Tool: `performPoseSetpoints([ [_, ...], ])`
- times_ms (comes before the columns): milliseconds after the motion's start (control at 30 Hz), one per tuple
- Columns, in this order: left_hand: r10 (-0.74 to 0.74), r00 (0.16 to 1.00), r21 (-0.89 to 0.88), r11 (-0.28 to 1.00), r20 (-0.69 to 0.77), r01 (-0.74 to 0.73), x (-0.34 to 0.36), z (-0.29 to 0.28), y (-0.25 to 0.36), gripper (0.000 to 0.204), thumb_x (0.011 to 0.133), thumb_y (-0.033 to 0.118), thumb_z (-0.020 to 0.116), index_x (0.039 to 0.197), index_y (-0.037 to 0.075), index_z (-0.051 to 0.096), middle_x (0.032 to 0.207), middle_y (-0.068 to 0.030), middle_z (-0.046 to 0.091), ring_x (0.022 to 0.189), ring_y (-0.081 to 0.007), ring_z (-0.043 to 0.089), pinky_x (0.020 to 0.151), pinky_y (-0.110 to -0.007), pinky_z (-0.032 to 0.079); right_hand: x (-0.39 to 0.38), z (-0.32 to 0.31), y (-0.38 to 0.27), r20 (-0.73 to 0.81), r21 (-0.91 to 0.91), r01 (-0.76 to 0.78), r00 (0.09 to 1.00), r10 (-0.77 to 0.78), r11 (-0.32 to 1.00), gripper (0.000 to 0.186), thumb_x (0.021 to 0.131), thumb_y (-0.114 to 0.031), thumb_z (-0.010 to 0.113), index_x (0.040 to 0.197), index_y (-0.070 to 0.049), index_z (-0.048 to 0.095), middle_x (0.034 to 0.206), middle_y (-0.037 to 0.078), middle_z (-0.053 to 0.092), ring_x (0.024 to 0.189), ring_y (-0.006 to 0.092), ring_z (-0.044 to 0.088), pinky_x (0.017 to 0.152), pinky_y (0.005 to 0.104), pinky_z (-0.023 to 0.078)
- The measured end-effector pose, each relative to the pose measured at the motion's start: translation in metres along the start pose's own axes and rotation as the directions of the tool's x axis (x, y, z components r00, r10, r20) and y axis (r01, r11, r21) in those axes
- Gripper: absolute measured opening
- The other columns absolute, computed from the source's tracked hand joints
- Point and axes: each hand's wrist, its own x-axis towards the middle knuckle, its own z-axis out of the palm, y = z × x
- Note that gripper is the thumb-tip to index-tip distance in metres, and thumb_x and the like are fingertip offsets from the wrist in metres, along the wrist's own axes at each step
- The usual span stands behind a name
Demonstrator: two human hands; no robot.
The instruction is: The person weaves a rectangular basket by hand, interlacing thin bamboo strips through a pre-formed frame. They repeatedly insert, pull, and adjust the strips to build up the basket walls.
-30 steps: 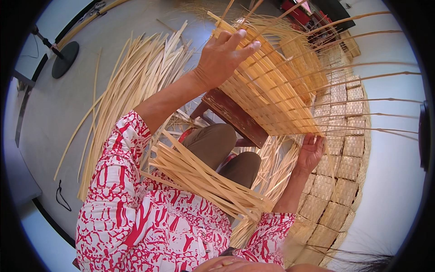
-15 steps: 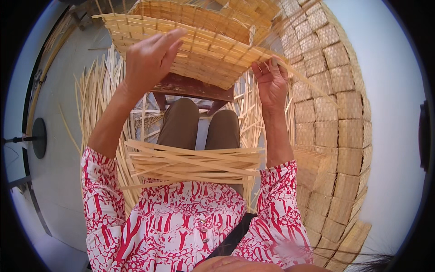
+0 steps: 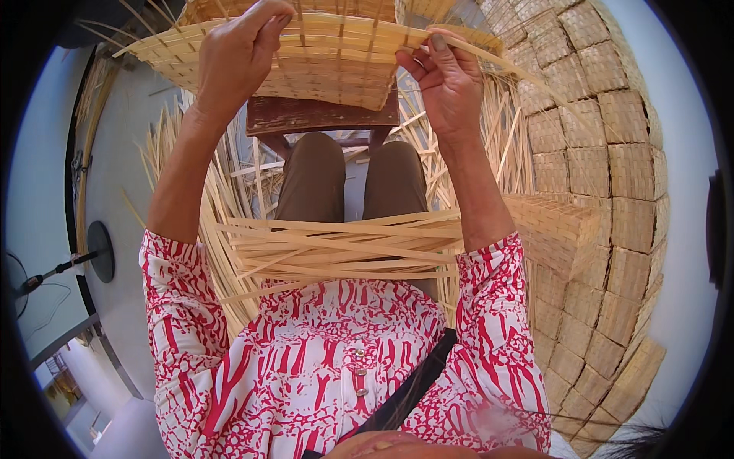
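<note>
woven basket (image 3: 336,74) is at the dark wooden stool (image 3: 321,116), in front of the legs (image 3: 313,180). both hands are apart: left hand (image 3: 237,61) curls at the rim, but how firmly i cannot tell; right hand (image 3: 453,88) pinches one pale strip (image 3: 508,64). loose strips (image 3: 344,243) lie across the legs.

No readable lettering anywhere in view.
The red marks on the white shirt (image 3: 336,344) form a pattern rather than words, and no label, brand, number or sign can be read on the woven piece (image 3: 336,73), the dark wooden bench (image 3: 321,115) or the rows of woven boxes (image 3: 634,168) at right.
</note>
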Motion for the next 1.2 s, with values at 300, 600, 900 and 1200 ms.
performPoseSetpoints([
  [300, 0.25, 0.957, -0.023, 0.966, -0.145, -0.256, 0.01, 0.021, 0.076, 0.018, 0.09, 0.012, 0.069, 0.107, 0.006, 0.067, 0.085, -0.0056, 0.071, 0.067, -0.0108, 0.066, 0.06, -0.024, 0.052, -0.004, 0.0, -0.006, 0.069, 0.016, -0.009, 0.998, 0.008, 1.0, 0.012, 0.098, -0.007, 0.057, 0.107, -0.002, 0.062, 0.095, 0.009, 0.067, 0.089, 0.0181, 0.068, 0.083, 0.0384, 0.062],
  [600, 0.095, 0.995, -0.188, 0.977, -0.025, -0.098, 0.052, 0.047, 0.097, 0.009, 0.084, 0.009, 0.065, 0.085, 0.0, 0.064, 0.07, -0.0182, 0.063, 0.063, -0.0315, 0.064, 0.057, -0.037, 0.048, 0.002, -0.011, 0.007, 0.126, 0.042, -0.001, 0.992, -0.005, 0.999, 0.013, 0.098, -0.007, 0.056, 0.105, -0.002, 0.065, 0.1, 0.011, 0.07, 0.096, 0.0225, 0.069, 0.087, 0.0413, 0.06],
  [900, 0.099, 0.995, -0.157, 0.983, 0.017, -0.095, 0.057, 0.043, 0.098, 0.01, 0.083, 0.01, 0.066, 0.08, 0.001, 0.063, 0.068, -0.0167, 0.062, 0.059, -0.0312, 0.062, 0.054, -0.037, 0.045, 0.004, -0.021, 0.012, 0.11, 0.036, -0.018, 0.994, 0.014, 0.999, 0.016, 0.099, -0.009, 0.056, 0.11, -0.006, 0.067, 0.102, 0.01, 0.071, 0.094, 0.0227, 0.069, 0.084, 0.0433, 0.06],
  [1200, 0.013, 0.994, -0.171, 0.985, -0.11, -0.031, 0.043, 0.035, 0.11, 0.006, 0.084, 0.005, 0.066, 0.088, 0.002, 0.062, 0.068, -0.0142, 0.063, 0.063, -0.0315, 0.065, 0.057, -0.037, 0.049, -0.005, -0.009, -0.016, 0.049, -0.01, -0.016, 0.999, 0.016, 1.0, 0.017, 0.1, -0.015, 0.055, 0.107, -0.005, 0.067, 0.104, 0.014, 0.069, 0.099, 0.0262, 0.068, 0.084, 0.0419, 0.058],
])
